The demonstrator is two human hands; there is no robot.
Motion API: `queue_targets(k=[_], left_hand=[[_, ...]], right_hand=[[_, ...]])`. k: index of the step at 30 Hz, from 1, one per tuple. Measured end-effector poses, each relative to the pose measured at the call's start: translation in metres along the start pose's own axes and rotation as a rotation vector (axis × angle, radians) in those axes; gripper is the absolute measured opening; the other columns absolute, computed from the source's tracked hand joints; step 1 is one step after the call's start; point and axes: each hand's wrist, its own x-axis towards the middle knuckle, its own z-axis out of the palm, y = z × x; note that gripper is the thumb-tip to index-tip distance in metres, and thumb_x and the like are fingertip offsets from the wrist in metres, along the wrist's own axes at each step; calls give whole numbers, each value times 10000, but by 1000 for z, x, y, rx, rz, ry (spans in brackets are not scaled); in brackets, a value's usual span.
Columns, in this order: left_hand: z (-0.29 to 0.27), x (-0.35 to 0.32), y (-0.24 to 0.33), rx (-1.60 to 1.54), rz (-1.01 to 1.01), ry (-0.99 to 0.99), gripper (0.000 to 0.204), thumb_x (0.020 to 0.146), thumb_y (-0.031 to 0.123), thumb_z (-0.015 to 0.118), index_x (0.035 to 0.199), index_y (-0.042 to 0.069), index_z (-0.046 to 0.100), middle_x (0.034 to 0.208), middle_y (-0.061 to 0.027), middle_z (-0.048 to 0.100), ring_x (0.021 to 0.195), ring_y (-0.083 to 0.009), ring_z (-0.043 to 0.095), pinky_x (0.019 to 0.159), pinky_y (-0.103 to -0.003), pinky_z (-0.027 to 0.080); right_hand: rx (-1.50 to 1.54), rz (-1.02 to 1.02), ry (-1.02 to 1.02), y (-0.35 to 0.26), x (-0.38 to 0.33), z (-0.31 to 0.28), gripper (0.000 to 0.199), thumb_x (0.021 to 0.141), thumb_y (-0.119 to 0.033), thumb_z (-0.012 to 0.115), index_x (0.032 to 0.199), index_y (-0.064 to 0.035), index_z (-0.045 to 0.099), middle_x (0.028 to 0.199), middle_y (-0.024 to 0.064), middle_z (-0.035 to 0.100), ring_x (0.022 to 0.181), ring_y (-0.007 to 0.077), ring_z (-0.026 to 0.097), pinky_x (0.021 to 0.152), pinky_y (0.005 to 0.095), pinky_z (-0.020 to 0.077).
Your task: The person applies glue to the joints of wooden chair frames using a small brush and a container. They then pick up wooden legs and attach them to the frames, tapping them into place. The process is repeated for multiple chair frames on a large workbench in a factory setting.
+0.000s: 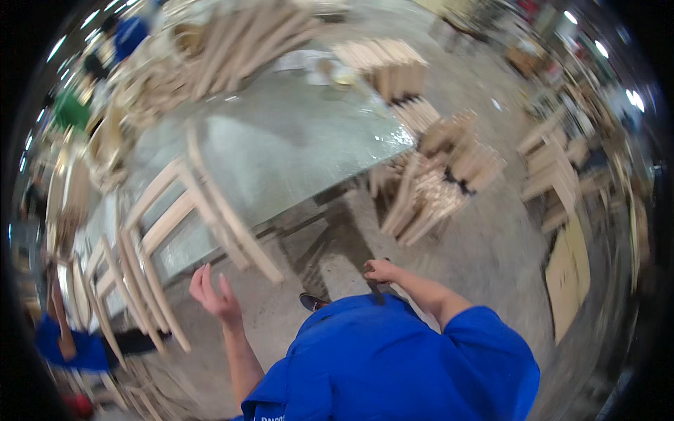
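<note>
My left hand [216, 293] is raised off the front edge of the table, fingers stretched and holding nothing. Closest to it is a long pale wooden bar [235, 210] that sticks out past the table edge. Beside that bar stands a wooden frame [168, 221] with crosspieces, like a chair back. My right hand [380, 271] is closed in front of my waist, near the hem of my blue shirt. Something dark shows just under its fingers, too blurred to name.
The table [281, 154] has a glossy greenish top, with curved wooden parts [246, 45] heaped at its far side. Bundled wooden sticks [442, 182] stand off its right end. More wooden frames [109, 281] lean at the left, near another person's blue-clad arm [70, 347]. A yellowish board [569, 270] is at right.
</note>
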Motion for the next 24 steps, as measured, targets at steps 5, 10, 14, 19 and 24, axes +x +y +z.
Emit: queue_targets(k=[5, 10, 14, 19, 24], left_hand=[[-48, 110, 197, -498, 834, 1011, 509, 903, 469, 324, 923, 2, 526, 683, -101, 530, 813, -245, 529, 728, -427, 492], [-40, 110, 371, -793, 1187, 572, 473, 873, 227, 547, 1299, 74, 410, 1305, -103, 453, 1235, -274, 369, 1025, -440, 277], [6, 118, 450, -1451, 1238, 643, 481, 817, 186, 583, 1247, 33, 433, 1242, -117, 461, 1178, -274, 373, 1008, -427, 276], [20, 118, 504, -1606, 1320, 710, 489, 767, 159, 617, 1199, -4, 458, 1186, -133, 472, 1123, -280, 382, 987, -419, 284], [15, 100, 505, -1595, 1206, 588, 491, 797, 231, 604, 1218, 20, 465, 1214, -145, 486, 1133, -313, 409, 964, -441, 326]], right_hand=[[-431, 353, -56, 181, -89, -47, 359, 696, -256, 598, 983, -42, 623, 1007, 190, 622, 860, 327, 616, 753, 419, 493], [140, 663, 683, 212, -102, -106, 713, 672, -168, 673, 1314, -85, 375, 1228, 215, 478, 1116, 360, 492, 930, 416, 425], [443, 580, 888, 202, -49, -160, 747, 684, -226, 691, 1333, -89, 347, 1279, 202, 401, 1187, 373, 407, 978, 420, 376], [707, 750, 992, 195, -7, -182, 582, 783, -307, 595, 1302, -122, 410, 1245, 208, 420, 1153, 371, 428, 966, 414, 382], [442, 567, 980, 223, -18, -174, 370, 855, -343, 512, 1160, -135, 541, 1183, 178, 505, 1046, 380, 503, 899, 428, 414]])
